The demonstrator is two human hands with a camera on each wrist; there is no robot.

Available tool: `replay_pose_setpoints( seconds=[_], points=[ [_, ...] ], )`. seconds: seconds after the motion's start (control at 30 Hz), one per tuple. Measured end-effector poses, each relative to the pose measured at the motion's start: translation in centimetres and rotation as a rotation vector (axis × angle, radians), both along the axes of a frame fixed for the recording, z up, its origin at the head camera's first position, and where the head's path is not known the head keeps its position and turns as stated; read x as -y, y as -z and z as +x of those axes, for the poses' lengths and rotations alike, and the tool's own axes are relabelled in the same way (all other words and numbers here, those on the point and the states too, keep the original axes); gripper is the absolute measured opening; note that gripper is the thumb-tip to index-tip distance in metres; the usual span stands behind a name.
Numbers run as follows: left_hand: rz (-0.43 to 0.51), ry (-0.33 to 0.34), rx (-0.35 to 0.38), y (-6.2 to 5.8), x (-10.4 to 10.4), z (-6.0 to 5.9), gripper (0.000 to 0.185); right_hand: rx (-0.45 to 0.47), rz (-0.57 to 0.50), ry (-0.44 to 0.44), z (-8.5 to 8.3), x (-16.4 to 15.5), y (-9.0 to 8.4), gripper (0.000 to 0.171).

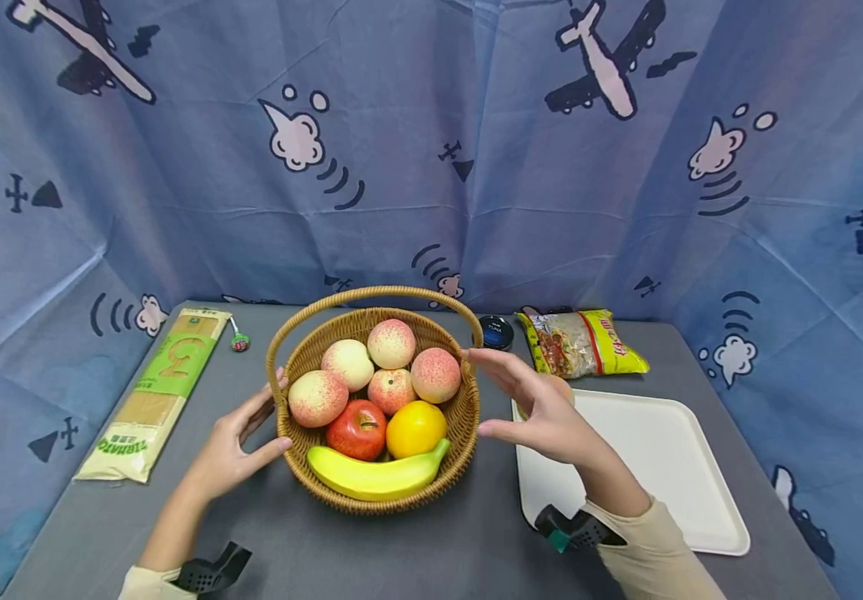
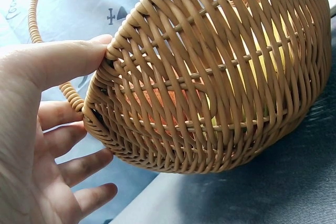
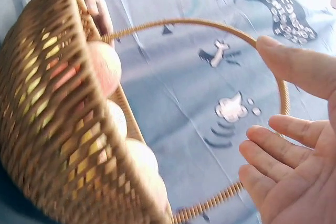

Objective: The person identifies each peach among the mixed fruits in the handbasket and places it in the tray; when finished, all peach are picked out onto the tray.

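Note:
A wicker basket (image 1: 469,437) with an arched handle (image 1: 374,292) stands on the table in the head view. In it lie several peaches (image 1: 347,364), a red apple (image 1: 357,430), a yellow-orange round fruit (image 1: 416,430) and a banana (image 1: 378,475) along the front. My left hand (image 1: 232,454) is at the basket's left side; in the left wrist view its thumb touches the rim and its index finger meets the handle's foot, other fingers spread loosely. My right hand (image 1: 539,412) is at the right side, thumb and fingers parted; in the right wrist view nothing lies between them.
At the left lies a noodle packet (image 1: 157,392) with a small lollipop (image 1: 239,340) beside it. Behind the right hand are a dark round tin (image 1: 496,332), a yellow food bag (image 1: 584,343) and a white tray (image 1: 649,467). A round peach-coloured thing (image 1: 560,387) is half hidden. A patterned curtain encloses the back.

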State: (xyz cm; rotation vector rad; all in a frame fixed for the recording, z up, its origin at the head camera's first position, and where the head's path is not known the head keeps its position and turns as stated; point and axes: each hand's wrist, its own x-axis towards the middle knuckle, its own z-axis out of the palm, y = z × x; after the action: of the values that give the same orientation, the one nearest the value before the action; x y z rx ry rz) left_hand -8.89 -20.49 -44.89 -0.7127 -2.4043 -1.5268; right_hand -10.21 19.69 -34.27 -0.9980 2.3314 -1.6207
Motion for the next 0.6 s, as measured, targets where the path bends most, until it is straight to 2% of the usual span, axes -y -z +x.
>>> replay_pose_setpoints(
  seconds=[0.27,0.47,0.6],
  points=[
    [-0.02,0.008,-0.001,-0.3,0.0,0.0,0.073,0.015,0.003,-0.128,-2.4,4.7,-0.9,0.069],
    [-0.023,-0.004,0.012,-0.2,0.0,0.1,0.073,0.063,0.006,-0.208,-4.6,8.0,-0.5,0.068],
    [-0.022,0.006,0.001,-0.3,-0.1,0.1,0.073,0.094,0.038,-0.251,-5.9,9.7,-0.1,0.073]
  ],
)
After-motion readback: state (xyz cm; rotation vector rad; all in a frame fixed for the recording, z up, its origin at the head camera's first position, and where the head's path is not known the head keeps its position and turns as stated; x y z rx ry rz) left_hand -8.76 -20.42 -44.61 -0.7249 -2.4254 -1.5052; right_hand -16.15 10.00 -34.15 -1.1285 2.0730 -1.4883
